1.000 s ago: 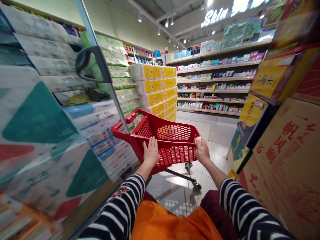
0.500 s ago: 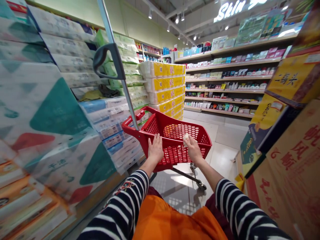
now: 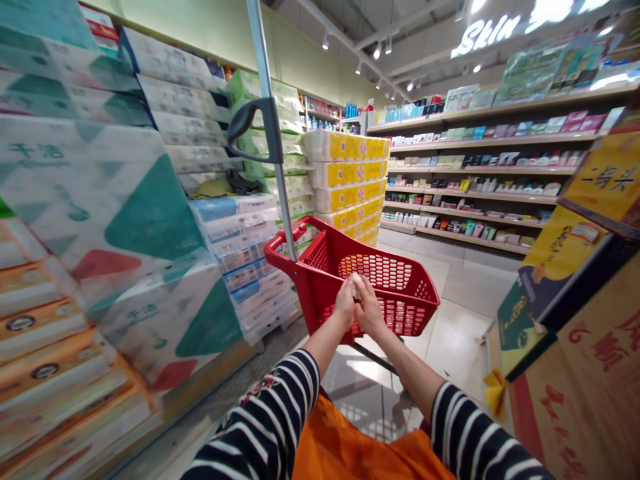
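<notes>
The floor (image 3: 453,347) here is pale shiny tile, with the red cart (image 3: 403,295) standing right on it; the wall shelves (image 3: 480,194) are loaded with rows of little boxes (image 3: 525,127) and bottles (image 3: 493,187); big white-and-teal packs (image 3: 150,207) sit stacked on a low tan ledge (image 3: 205,379) at left.

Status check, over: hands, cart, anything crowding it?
Left hand and right hand together at red cart's near side; anything between them mostly hidden. Cart upright, gray-handled pole at its handle end. Wrapped packs stacked left, cartons right.
</notes>
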{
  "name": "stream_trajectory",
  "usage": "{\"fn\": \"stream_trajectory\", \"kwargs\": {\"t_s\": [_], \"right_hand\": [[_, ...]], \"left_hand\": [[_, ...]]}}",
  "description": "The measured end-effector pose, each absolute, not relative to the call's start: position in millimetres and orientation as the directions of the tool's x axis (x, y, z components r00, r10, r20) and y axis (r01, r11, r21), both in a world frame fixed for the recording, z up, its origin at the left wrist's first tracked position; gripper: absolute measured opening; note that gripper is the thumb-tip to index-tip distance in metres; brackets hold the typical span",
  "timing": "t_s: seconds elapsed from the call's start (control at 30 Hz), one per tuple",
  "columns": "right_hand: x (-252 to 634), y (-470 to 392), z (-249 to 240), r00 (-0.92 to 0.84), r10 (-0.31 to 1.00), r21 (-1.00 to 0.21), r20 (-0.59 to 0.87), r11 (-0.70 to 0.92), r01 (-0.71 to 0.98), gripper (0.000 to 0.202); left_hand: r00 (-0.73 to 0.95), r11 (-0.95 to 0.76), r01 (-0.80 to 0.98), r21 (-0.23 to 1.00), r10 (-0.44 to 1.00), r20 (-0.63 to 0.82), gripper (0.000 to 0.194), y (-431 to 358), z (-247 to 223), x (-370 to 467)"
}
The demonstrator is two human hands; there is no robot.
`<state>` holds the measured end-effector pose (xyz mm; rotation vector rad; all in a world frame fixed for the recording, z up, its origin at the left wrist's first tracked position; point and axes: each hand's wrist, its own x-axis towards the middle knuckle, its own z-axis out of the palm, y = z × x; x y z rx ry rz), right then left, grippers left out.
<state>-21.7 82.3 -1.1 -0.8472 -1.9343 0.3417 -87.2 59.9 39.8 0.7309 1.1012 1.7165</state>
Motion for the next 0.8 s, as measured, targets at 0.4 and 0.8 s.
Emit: {"fn": "stream_trajectory", "kwargs": {"t_s": [0.4,0.8], "right_hand": [[-118.3,91.6,53.1,-0.343,0.602,-0.409,0.721,0.769,0.49,0.045],[-69.7,108.7,3.5,-0.446,0.61,-0.238,0.655,0.727,0.644,0.054]], "left_hand": [[-0.55,-0.12,0.362,0.925,0.773,0.316,0.043,27.8,49.7,-191.0],[-0.266,0.268,0.962,0.057,0.865,0.425,0.071,-1.9,51.0,-228.6]]}}
